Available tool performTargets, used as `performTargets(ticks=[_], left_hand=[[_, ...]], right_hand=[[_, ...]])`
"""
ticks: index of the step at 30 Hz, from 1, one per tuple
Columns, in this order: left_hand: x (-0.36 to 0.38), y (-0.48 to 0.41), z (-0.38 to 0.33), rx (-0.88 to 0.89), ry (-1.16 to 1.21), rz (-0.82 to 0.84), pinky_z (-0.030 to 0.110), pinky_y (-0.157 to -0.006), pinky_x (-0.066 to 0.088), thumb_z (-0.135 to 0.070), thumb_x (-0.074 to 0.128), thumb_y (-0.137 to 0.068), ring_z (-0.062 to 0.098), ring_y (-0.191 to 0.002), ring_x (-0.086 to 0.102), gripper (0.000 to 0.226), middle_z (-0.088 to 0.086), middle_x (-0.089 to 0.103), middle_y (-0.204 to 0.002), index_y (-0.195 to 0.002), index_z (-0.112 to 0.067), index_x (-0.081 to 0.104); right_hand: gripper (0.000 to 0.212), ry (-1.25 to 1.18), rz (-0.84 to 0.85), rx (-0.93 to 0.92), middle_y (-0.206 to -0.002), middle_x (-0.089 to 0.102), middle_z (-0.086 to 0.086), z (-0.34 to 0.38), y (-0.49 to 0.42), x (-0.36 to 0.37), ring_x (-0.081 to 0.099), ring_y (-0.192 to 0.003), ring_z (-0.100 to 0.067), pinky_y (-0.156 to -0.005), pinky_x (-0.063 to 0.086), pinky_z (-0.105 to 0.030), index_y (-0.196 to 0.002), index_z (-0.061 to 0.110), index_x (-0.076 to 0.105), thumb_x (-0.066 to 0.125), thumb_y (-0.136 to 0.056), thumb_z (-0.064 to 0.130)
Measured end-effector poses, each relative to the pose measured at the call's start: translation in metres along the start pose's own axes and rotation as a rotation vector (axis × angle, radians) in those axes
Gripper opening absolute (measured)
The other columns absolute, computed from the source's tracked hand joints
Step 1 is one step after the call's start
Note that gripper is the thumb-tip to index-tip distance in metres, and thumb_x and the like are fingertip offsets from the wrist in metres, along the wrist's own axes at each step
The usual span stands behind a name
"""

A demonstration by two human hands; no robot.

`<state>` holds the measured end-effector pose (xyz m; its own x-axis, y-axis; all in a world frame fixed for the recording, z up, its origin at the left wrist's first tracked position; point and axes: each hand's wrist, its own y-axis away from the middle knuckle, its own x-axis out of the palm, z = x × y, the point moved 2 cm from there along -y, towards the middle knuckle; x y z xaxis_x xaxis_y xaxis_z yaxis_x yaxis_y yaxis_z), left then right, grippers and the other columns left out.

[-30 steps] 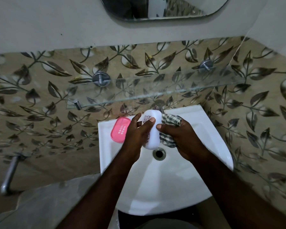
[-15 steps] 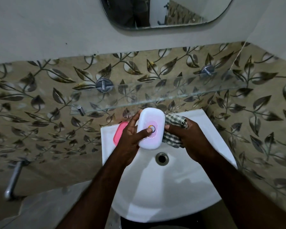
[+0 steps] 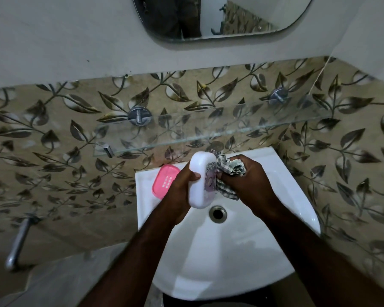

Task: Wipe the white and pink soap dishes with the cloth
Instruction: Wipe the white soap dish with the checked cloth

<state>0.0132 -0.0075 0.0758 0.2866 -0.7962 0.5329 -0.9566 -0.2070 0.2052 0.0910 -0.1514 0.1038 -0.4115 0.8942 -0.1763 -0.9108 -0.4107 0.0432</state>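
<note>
My left hand (image 3: 182, 185) grips the white soap dish (image 3: 201, 178) above the back of the sink, tilted on its side with its patterned inner face turned right. My right hand (image 3: 251, 185) is closed on a bunched checked cloth (image 3: 230, 168), which presses against the dish's right side. The pink soap dish (image 3: 164, 181) lies on the sink's back left corner, partly hidden behind my left hand.
The white sink (image 3: 220, 251) has its drain (image 3: 217, 213) just below the dish. A glass shelf (image 3: 208, 129) on metal brackets juts from the leaf-patterned tiles above the sink. A mirror (image 3: 220, 16) hangs higher up. A metal pipe (image 3: 17, 244) sticks out at lower left.
The white dish has been turned in my left hand from face-on to side-on, and the cloth has moved against its right side. The camera has tilted slightly.
</note>
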Motion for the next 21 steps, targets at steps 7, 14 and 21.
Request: performTargets(ticks=[7,14,21], left_hand=[[0.006,-0.004,0.011,0.018,-0.251,-0.134,0.034,-0.078,0.053,-0.019,0.059,-0.062,0.020,-0.084,0.066,0.043,0.004,0.073,-0.091,-0.104,-0.012,0.070],[-0.004,-0.001,0.006,0.040,-0.612,-0.143,0.025,-0.069,0.050,-0.026,0.068,-0.064,0.015,-0.080,0.065,0.034,-0.006,0.072,-0.086,-0.098,-0.026,0.066],[0.001,0.003,-0.013,0.176,-0.745,-0.102,0.006,-0.053,0.039,-0.009,0.069,-0.068,-0.009,-0.056,0.055,0.028,-0.023,0.063,-0.057,-0.057,-0.033,0.061]], right_hand=[[0.021,0.155,-0.041,-0.057,-0.068,0.067,0.003,-0.002,0.002,0.007,0.061,-0.064,-0.019,-0.061,0.052,-0.037,-0.078,0.022,0.061,0.081,-0.071,0.019],[0.025,0.084,-0.115,-0.146,-0.078,0.068,-0.011,0.022,0.003,-0.010,0.061,-0.071,-0.023,-0.063,0.051,-0.037,-0.086,0.012,0.062,0.076,-0.067,0.022],[0.049,0.456,0.171,-0.461,-0.107,0.071,0.005,0.033,0.013,0.014,0.065,-0.097,-0.009,-0.082,0.048,-0.017,-0.123,0.017,0.061,0.078,-0.077,0.012]])
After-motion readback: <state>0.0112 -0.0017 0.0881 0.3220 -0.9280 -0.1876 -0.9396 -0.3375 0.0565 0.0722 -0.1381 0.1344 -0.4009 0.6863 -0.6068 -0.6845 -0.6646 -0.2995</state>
